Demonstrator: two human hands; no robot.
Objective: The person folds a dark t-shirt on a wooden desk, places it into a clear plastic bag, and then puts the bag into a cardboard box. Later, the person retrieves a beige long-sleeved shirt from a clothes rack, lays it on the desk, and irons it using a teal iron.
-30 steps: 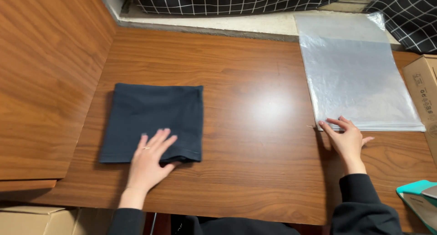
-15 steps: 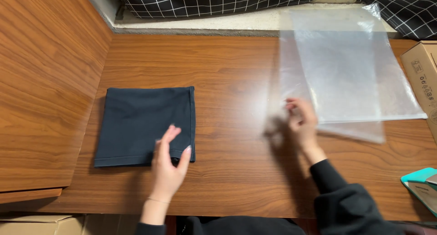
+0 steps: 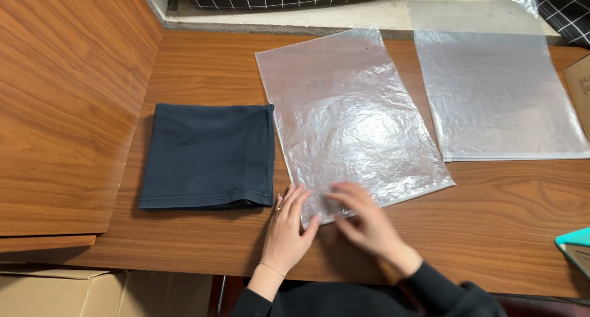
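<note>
Where both hands meet — plastic bag (image 3: 350,114) edge, right hand (image 3: 362,222) blurred

A folded dark navy cloth (image 3: 209,156) lies flat on the brown wooden table (image 3: 504,212); a stack of clear plastic bags (image 3: 495,90) rests (far right) beside a teal-edged object (image 3: 574,246).

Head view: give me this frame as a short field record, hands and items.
surface: wooden table
left hand: left hand flat, fingers on the near edge of the clear plastic bag
right hand: right hand blurred, on the same bag's near edge
bag state: lies flat, tilted, beside the garment
garment: folded dark navy cloth, left of the bag, untouched
other: stack of clear bags at far right; teal object at right edge
</note>
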